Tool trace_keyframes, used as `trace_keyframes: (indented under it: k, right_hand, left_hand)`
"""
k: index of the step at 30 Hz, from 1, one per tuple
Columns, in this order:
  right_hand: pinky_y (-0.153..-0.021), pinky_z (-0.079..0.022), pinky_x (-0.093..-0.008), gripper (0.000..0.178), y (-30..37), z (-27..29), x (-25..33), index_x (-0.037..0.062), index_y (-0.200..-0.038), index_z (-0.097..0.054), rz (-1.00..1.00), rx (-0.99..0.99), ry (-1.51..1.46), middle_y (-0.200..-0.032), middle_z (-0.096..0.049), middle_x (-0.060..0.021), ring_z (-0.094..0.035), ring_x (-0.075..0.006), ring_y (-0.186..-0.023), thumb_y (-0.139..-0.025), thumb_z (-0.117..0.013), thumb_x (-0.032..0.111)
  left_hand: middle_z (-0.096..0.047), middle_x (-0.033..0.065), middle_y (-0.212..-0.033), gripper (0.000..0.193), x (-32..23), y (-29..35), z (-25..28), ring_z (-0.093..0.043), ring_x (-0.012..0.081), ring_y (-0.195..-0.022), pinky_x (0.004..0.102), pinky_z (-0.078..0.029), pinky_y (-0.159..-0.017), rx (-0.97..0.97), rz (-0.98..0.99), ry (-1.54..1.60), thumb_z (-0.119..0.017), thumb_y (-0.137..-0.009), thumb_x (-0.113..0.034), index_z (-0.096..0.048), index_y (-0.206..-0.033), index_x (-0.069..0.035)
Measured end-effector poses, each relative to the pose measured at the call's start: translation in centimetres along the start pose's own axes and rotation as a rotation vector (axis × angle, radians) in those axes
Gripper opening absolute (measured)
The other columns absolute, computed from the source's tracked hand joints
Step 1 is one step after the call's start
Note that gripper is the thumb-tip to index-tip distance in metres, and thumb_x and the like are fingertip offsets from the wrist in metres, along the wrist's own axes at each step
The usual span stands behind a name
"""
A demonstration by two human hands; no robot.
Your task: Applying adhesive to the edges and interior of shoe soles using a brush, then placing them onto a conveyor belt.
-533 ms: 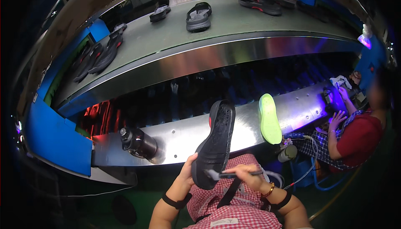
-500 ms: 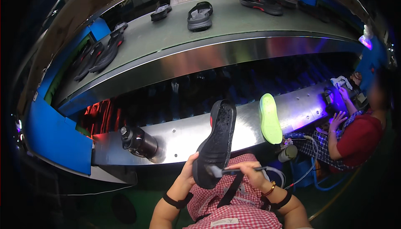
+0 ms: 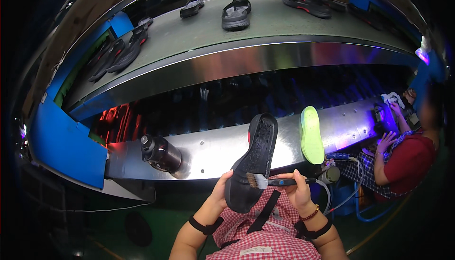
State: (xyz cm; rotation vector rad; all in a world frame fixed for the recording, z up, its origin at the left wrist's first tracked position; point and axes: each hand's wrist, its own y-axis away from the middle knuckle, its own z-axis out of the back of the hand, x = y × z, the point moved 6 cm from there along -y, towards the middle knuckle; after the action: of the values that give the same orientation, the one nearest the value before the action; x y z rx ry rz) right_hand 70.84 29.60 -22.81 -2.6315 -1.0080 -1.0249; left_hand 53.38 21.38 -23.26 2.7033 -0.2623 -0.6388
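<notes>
My left hand [image 3: 221, 190] is closed on the near left edge of a black shoe sole [image 3: 244, 184], which tilts up and away over the metal ledge. A red patch marks the sole's far left side. In my right hand [image 3: 298, 191] is the black handle of a flat brush [image 3: 259, 181]. Its brown bristles rest on the inner face of the sole, around the middle. To the right of the sole, a bright yellow-green midsole [image 3: 311, 136] lies flat on the ledge, apart from both hands.
A dark bottle [image 3: 161, 154] stands on the metal ledge [image 3: 204, 160] at left. Beyond it, a green conveyor [image 3: 199, 37] carries several black soles. At right, a co-worker in a red shirt [image 3: 403, 165] works under purple light. A pale cup [image 3: 330, 174] stands nearby.
The brush has moved up the sole from its near end toward the middle, and my right hand has turned with it. The whole view has shifted slightly.
</notes>
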Motion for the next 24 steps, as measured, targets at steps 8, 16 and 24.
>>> trace_keyframes:
  k: [8, 16, 24]
  right_hand:
    - [-0.069, -0.048, -0.0292, 0.028, 2.1, -4.2, 0.8, -0.0047, -0.095, -0.065, 0.334, 0.341, 0.802, -0.088, -0.067, -0.0142, -0.062, -0.0179, -0.076, -0.087, -0.044, 0.012]
    - [-0.064, -0.048, -0.0305, 0.018, 2.6, -5.0, 1.1, -0.0016, -0.086, -0.066, 0.653, 0.334, 0.963, -0.087, -0.068, -0.0126, -0.064, -0.0238, -0.072, -0.079, -0.051, 0.006]
    - [-0.061, -0.047, -0.0284, 0.013, 3.2, -6.2, 1.6, 0.0029, -0.082, -0.066, 0.797, 0.395, 1.129, -0.087, -0.068, -0.0103, -0.065, -0.0201, -0.070, -0.073, -0.058, 0.006]
  left_hand:
    - [-0.052, 0.0184, -0.123, 0.055, -0.3, -1.0, -1.1, -0.053, 0.0289, -0.110, 0.0412, -0.041, -0.097, 0.007, -0.104, -0.058, -0.035, -0.089, -0.037, -0.041, -0.127, 0.002]
    - [-0.052, 0.0185, -0.123, 0.054, -0.1, -0.5, -2.2, -0.055, 0.0285, -0.108, 0.0396, -0.041, -0.095, 0.033, -0.049, -0.057, -0.036, -0.088, -0.034, -0.042, -0.127, 0.003]
    - [-0.054, 0.0193, -0.120, 0.053, -0.4, -0.5, -1.9, -0.056, 0.0284, -0.106, 0.0391, -0.044, -0.092, 0.031, -0.075, -0.083, -0.038, -0.088, -0.033, -0.043, -0.126, 0.003]
